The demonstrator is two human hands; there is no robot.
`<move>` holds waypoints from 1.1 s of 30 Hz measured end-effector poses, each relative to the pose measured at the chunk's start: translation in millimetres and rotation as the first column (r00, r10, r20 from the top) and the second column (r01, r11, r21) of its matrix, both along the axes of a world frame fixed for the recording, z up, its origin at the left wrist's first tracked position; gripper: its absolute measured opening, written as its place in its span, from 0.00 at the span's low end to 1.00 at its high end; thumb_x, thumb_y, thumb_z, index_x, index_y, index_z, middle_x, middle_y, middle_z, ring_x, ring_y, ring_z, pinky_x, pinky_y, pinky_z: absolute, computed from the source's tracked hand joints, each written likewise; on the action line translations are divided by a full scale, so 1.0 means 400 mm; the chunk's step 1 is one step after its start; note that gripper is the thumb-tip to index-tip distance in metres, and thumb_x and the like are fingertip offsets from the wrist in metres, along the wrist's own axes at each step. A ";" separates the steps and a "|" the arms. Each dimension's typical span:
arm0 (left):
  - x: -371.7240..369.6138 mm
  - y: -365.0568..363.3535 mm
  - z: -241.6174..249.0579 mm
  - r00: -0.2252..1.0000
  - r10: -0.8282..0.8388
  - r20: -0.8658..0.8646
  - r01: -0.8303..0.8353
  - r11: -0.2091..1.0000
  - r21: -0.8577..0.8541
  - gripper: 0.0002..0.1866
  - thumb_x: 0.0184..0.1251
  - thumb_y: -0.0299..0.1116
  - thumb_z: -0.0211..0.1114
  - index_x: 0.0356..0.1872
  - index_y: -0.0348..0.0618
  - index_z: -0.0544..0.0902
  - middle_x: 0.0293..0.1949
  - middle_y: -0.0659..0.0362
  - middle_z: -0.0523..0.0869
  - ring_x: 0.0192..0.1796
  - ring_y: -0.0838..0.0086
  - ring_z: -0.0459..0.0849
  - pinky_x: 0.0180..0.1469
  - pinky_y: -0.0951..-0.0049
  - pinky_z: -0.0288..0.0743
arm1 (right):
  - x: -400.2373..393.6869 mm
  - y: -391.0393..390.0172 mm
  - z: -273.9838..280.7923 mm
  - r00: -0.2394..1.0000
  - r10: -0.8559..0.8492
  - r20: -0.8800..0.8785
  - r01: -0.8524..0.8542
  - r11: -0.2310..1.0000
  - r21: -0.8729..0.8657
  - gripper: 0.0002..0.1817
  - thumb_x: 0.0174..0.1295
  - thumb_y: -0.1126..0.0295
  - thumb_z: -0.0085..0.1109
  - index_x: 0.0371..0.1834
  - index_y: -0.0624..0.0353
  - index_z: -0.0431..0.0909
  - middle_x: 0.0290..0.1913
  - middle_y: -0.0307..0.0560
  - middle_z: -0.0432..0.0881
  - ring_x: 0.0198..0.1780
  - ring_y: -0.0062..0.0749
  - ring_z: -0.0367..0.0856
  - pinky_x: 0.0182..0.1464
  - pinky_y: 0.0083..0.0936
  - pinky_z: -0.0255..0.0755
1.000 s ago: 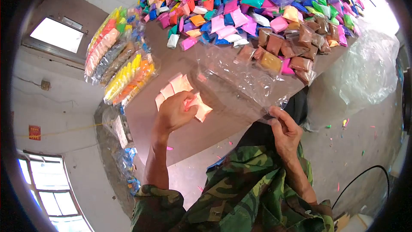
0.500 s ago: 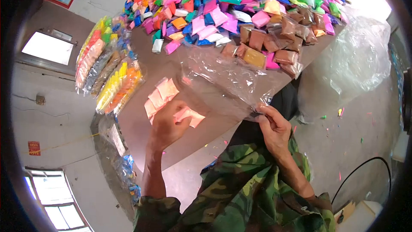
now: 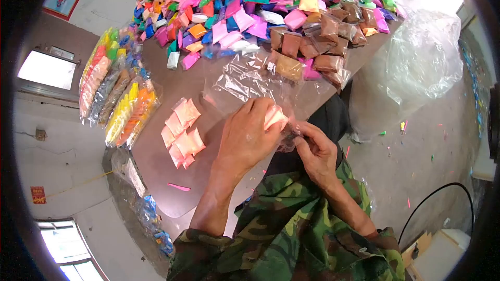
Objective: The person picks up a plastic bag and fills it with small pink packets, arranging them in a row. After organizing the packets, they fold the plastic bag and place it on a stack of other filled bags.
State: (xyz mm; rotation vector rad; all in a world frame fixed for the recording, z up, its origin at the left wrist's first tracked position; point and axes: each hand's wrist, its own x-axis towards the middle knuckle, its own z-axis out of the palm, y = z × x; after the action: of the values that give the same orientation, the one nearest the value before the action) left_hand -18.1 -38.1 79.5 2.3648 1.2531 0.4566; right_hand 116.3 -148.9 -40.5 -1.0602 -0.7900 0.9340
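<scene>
Head view, looking down over a brown table (image 3: 172,187) with a smooth, matte top.

Left hand (image 3: 250,135): fingers curled around a pale pink packet (image 3: 274,117), small, soft-looking, pillow-shaped, its surface slightly glossy. Only its upper end shows past the fingers, at the near table edge. Its long axis seems to run up and to the right, but most of it is hidden.

Right hand (image 3: 315,151): fingertips pressed together, pinching the near edge of a clear plastic bag (image 3: 250,80). The bag is thin, crinkled film with bright glare patches; it lies flat on the table, stretching away from the hands toward the far pile, with its near end gathered at the packet. Whether the packet is already inside the mouth of the bag cannot be told.

Just left of the hands: a loose cluster of pink packets (image 3: 181,127), same pale colour, flat squarish pouches overlapping one another.

Far side: a heaped pile of coloured packets (image 3: 250,5), pink, blue, green, orange, purple, with brown packets (image 3: 312,47) at its near right edge.

Left table edge: long filled bags (image 3: 117,96) lying side by side, their rows of colours showing through the film.

Beyond the table on the right, a large crumpled clear plastic sack (image 3: 424,57). Camouflage sleeves (image 3: 291,234) on both arms.
</scene>
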 end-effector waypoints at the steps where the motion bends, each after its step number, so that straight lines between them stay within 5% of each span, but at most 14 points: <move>1: 0.004 -0.002 -0.002 1.000 0.001 -0.007 -0.001 1.000 0.014 0.20 0.64 0.33 0.73 0.55 0.38 0.81 0.49 0.45 0.88 0.51 0.45 0.88 0.53 0.52 0.83 | 0.000 0.002 -0.002 1.000 0.002 0.005 -0.002 1.000 0.006 0.15 0.72 0.86 0.57 0.60 0.68 0.83 0.63 0.47 0.83 0.55 0.20 0.83 0.53 0.17 0.79; 6: 0.018 -0.008 0.000 0.999 0.024 -0.037 -0.024 1.000 0.004 0.23 0.64 0.35 0.75 0.57 0.37 0.81 0.49 0.45 0.89 0.51 0.48 0.89 0.52 0.53 0.83 | -0.003 0.013 -0.019 0.998 0.025 -0.057 -0.025 1.000 0.011 0.14 0.72 0.86 0.56 0.58 0.67 0.80 0.64 0.48 0.83 0.58 0.24 0.84 0.57 0.19 0.79; 15: 0.019 -0.013 -0.031 0.996 0.064 0.065 -0.061 0.997 -0.054 0.22 0.63 0.37 0.76 0.55 0.38 0.83 0.48 0.47 0.89 0.50 0.52 0.90 0.52 0.56 0.83 | 0.022 0.002 0.034 0.985 0.112 0.129 -0.099 0.990 -0.103 0.30 0.63 0.78 0.68 0.70 0.64 0.73 0.63 0.50 0.82 0.60 0.32 0.83 0.60 0.28 0.82; 24: 0.015 -0.005 -0.018 0.995 0.034 0.096 -0.030 0.999 -0.037 0.14 0.65 0.34 0.71 0.49 0.41 0.83 0.47 0.48 0.89 0.47 0.45 0.88 0.48 0.50 0.83 | 0.024 0.014 0.060 0.967 0.112 0.230 -0.074 0.983 -0.166 0.43 0.54 0.72 0.82 0.74 0.63 0.70 0.61 0.48 0.81 0.59 0.31 0.82 0.50 0.28 0.81; 27: 0.018 -0.005 -0.019 0.998 0.016 0.062 -0.015 1.000 -0.020 0.14 0.65 0.34 0.71 0.49 0.41 0.83 0.46 0.48 0.89 0.48 0.47 0.89 0.49 0.51 0.83 | 0.033 0.032 0.073 0.962 0.133 0.239 -0.080 0.972 -0.219 0.36 0.57 0.72 0.82 0.69 0.61 0.77 0.58 0.46 0.83 0.54 0.30 0.83 0.48 0.26 0.81; 33: 0.003 0.007 -0.018 0.998 -0.029 0.054 0.035 0.995 -0.097 0.18 0.65 0.38 0.74 0.51 0.41 0.84 0.47 0.48 0.88 0.49 0.49 0.89 0.51 0.54 0.83 | 0.028 0.050 0.028 0.957 0.002 0.291 -0.006 1.000 0.012 0.16 0.63 0.77 0.76 0.54 0.62 0.85 0.50 0.45 0.86 0.47 0.29 0.84 0.46 0.23 0.80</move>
State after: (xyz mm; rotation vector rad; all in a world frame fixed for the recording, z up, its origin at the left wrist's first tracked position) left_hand -16.8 -35.4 72.1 2.2727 1.1850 0.4346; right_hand 127.4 -128.8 -29.4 -1.2013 -1.0402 0.7837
